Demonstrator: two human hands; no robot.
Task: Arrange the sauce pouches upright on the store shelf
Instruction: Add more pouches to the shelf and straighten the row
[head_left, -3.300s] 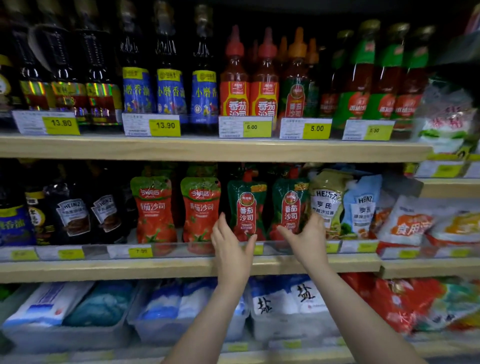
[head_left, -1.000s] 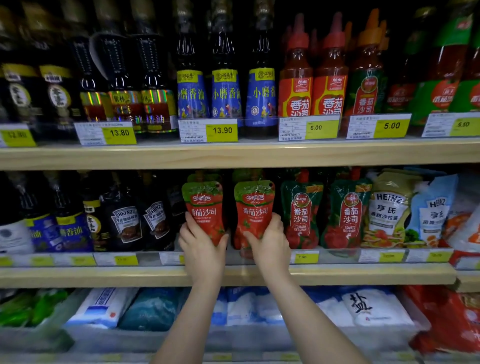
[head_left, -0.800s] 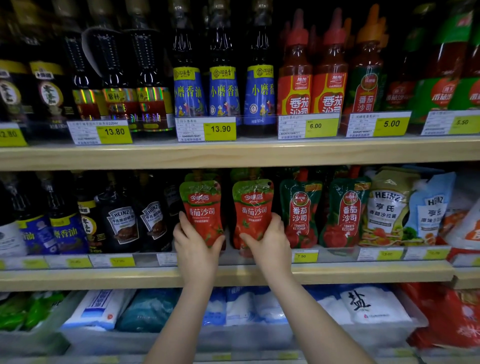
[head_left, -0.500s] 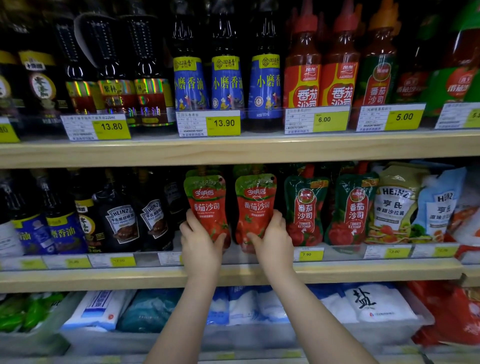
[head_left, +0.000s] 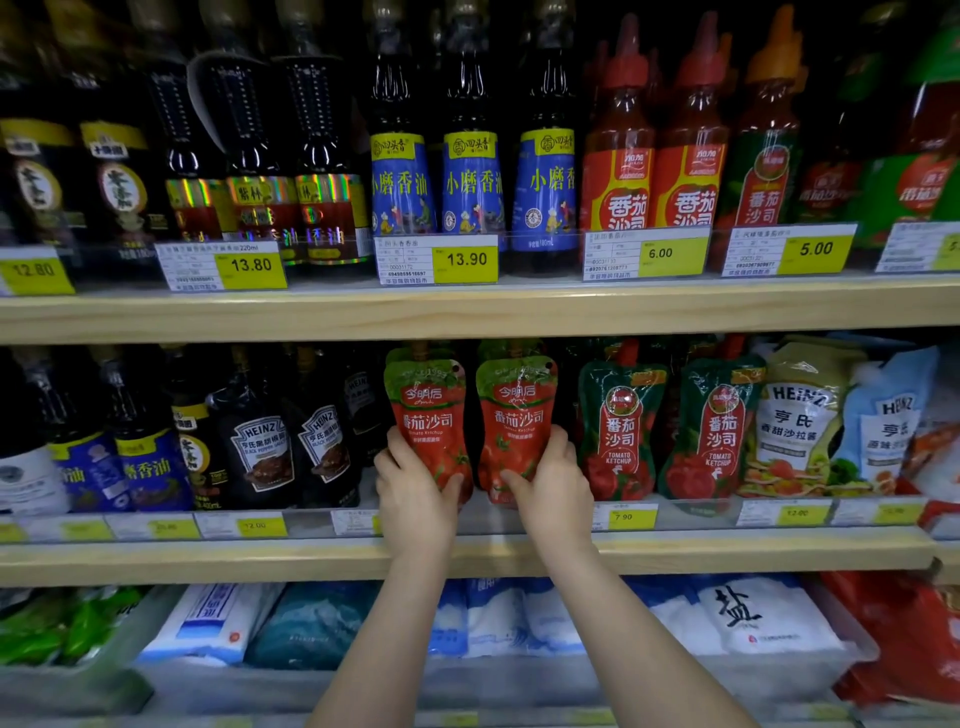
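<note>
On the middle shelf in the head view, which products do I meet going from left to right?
Blue-label bottles → dark Heinz bottles → two red pouches, held by the left hand and right hand → two green pouches → beige Heinz pouch → blue Heinz pouch.

Your hands grip glossy, crinkled plastic-film ketchup pouches; the shelf edge looks like matt pale wood, the dark bottles possibly shiny glass.
</note>
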